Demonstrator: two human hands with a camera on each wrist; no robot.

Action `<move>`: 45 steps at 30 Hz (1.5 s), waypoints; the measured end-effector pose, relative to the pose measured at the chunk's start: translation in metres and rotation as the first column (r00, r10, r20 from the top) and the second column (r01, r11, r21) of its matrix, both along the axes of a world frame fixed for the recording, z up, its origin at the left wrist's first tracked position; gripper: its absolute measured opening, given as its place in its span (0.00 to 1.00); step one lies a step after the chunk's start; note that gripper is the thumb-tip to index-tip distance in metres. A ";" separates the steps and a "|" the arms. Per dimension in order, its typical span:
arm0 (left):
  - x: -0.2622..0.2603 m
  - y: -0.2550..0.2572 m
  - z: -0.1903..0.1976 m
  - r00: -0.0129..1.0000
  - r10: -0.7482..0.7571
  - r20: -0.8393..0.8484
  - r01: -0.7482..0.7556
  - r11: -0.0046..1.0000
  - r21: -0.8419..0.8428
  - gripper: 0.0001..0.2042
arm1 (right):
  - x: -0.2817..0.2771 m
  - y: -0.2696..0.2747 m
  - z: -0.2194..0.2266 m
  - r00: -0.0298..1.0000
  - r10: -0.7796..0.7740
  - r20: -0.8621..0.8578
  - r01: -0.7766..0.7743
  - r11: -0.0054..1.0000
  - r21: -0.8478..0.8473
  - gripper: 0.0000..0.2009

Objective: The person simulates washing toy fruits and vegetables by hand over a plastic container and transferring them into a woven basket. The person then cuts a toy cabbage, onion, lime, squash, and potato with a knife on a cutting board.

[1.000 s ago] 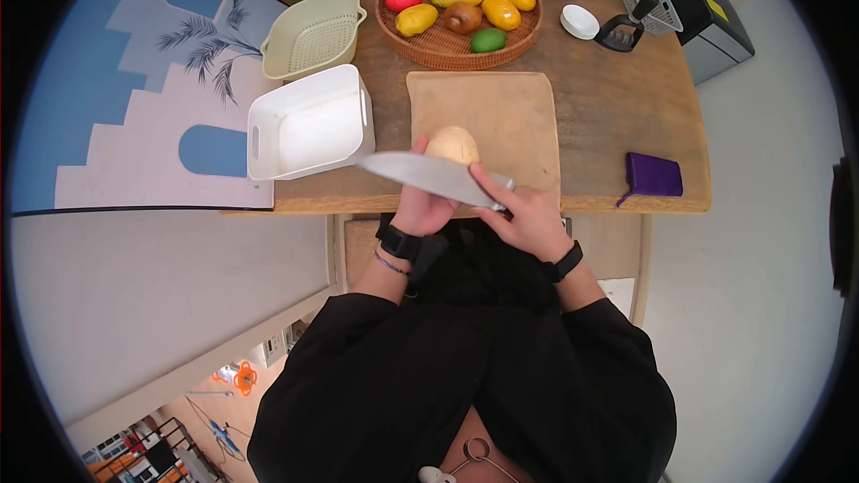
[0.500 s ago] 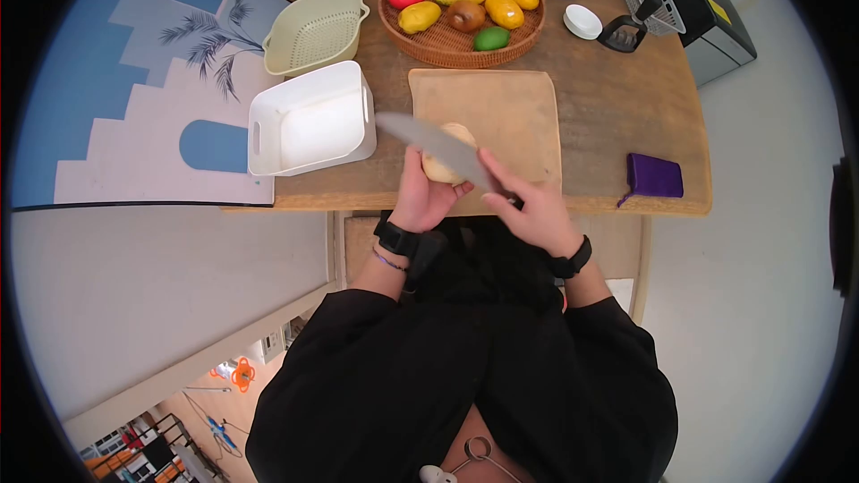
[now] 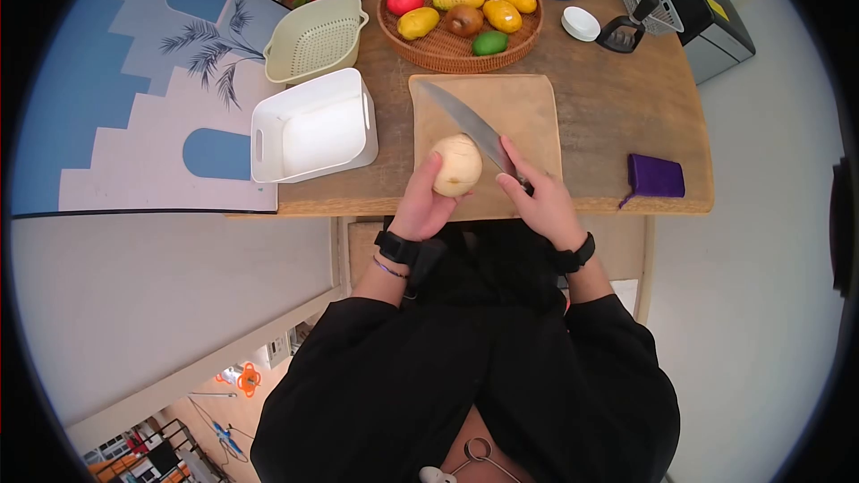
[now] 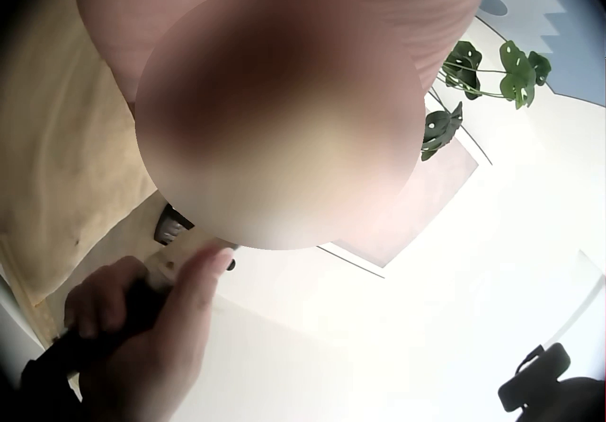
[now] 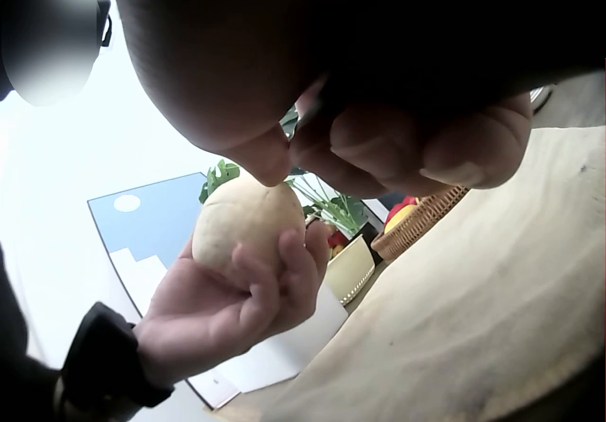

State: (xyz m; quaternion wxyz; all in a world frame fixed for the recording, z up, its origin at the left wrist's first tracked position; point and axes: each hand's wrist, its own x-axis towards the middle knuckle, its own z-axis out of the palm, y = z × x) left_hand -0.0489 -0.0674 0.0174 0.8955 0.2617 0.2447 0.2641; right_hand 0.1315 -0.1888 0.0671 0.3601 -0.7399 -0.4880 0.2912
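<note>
A pale, round, peeled-looking vegetable [image 3: 457,165] is held in the left hand [image 3: 424,202] above the near part of the cutting board [image 3: 523,112]. In the right wrist view the left hand [image 5: 213,313] cups the pale ball [image 5: 241,221] from below, fingers curled round it. The right hand [image 3: 547,212] grips a large knife [image 3: 467,118] by its dark handle; the blade points up and left, just beside the ball. The left wrist view shows the ball [image 4: 284,129] large and blurred, with the right hand [image 4: 156,337] below it.
A white bin [image 3: 315,130] and a green colander [image 3: 315,38] stand left of the board. Behind it is a wicker basket [image 3: 461,55] of yellow, red, green and brown produce. A purple pouch [image 3: 655,176], white dish [image 3: 581,24] and black-handled tool [image 3: 620,35] lie to the right.
The knife has swung from lying across the ball to pointing up and away at its right side. The ball now shows more fully in the left hand.
</note>
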 end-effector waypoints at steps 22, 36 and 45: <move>0.005 0.004 0.004 0.992 -0.030 0.120 0.045 0.992 -0.119 0.28 | -0.015 -0.001 -0.022 0.965 0.057 0.256 -0.133 0.947 0.292 0.34; 0.002 0.006 0.015 0.993 -0.018 0.118 0.036 0.987 -0.159 0.27 | -0.019 -0.004 -0.028 0.997 0.011 0.078 -0.037 0.941 0.337 0.31; 0.005 0.008 0.004 0.961 -0.036 0.273 0.096 0.973 -0.208 0.30 | -0.030 -0.008 -0.003 0.870 0.210 0.446 -0.294 0.947 0.128 0.35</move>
